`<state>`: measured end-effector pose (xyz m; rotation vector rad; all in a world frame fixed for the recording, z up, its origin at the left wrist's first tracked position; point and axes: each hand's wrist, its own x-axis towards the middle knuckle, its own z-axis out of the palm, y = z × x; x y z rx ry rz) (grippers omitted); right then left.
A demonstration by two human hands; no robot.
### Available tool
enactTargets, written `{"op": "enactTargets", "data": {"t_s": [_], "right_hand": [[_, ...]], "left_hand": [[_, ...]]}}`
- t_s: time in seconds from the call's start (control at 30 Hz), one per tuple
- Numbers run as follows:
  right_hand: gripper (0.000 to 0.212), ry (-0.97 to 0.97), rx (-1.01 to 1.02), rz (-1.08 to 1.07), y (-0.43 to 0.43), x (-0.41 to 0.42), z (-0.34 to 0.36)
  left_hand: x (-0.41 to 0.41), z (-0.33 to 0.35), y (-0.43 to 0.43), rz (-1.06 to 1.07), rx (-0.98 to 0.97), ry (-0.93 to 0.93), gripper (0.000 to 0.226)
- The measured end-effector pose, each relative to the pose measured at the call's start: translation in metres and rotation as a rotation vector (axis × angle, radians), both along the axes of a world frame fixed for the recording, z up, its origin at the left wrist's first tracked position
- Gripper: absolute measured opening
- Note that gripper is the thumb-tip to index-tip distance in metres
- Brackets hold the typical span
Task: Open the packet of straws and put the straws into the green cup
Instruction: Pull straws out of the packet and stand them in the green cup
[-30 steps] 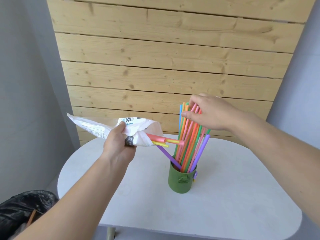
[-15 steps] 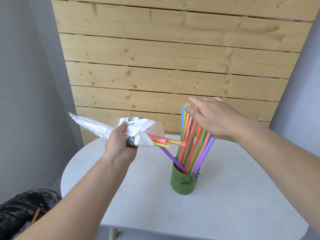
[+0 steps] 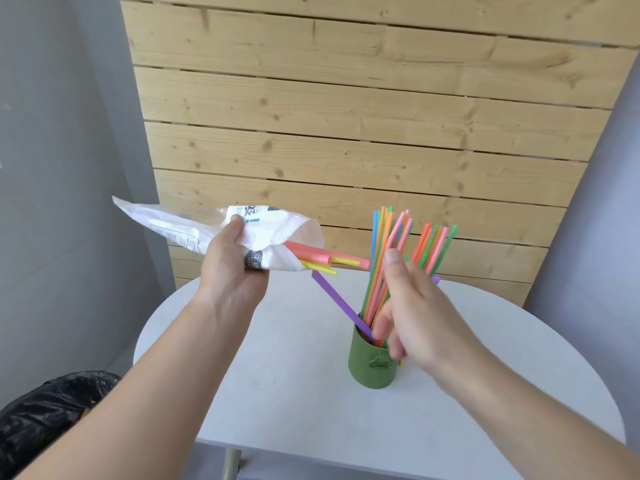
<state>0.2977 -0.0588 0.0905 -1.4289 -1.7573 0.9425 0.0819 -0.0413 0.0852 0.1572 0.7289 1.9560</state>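
Packet [image 3: 194, 230]: white printed plastic, raised at left, nearly level, open mouth facing right.
Packet straws [image 3: 311, 253]: red and yellow, poking out.
Purple straw [image 3: 337, 301]: slants from the mouth into the cup.
Cup straws [image 3: 379, 251]: many-coloured bundle, upright.
Green cup [image 3: 363, 370]: upright, centre-right.

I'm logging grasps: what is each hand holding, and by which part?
The left hand grips the packet around its middle, just behind its open mouth. The right hand, blurred beside the straws in the green cup, seems to hold nothing.
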Motion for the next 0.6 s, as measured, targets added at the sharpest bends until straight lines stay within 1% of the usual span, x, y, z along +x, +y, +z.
{"op": "enactTargets", "data": {"t_s": [0.07,0.1,0.13,0.2,0.27,0.33,0.47,0.6], "right_hand": [[0.068,0.246,-0.283,-0.022,0.001,-0.008,-0.009],[0.072,0.386,-0.387,-0.036,0.001,-0.012,-0.012],[0.073,0.512,-0.464,-0.050,0.001,-0.015,-0.012],[0.071,0.673,-0.559,-0.070,0.003,-0.021,-0.014],[0.069,0.769,-0.613,-0.088,0.004,-0.028,-0.015],[0.064,0.842,-0.664,-0.104,0.004,-0.034,-0.019],[0.046,0.937,-0.763,-0.135,0.004,-0.038,-0.026],[0.039,1.004,-0.829,-0.144,0.003,-0.038,-0.033]], "left_hand": [[0.001,0.006,-0.002,-0.001,0.020,0.034,0.015],[0.003,0.008,-0.003,0.003,0.018,0.060,0.015],[0.005,0.009,-0.004,0.005,0.014,0.090,0.017],[0.012,0.009,-0.004,0.016,0.013,0.163,0.030],[0.018,0.009,-0.005,0.045,0.026,0.233,0.039],[0.023,0.010,-0.007,0.052,0.055,0.314,0.043],[0.029,0.010,-0.006,0.046,0.109,0.547,0.038],[0.031,0.007,-0.002,0.057,0.156,0.612,0.048]]}}
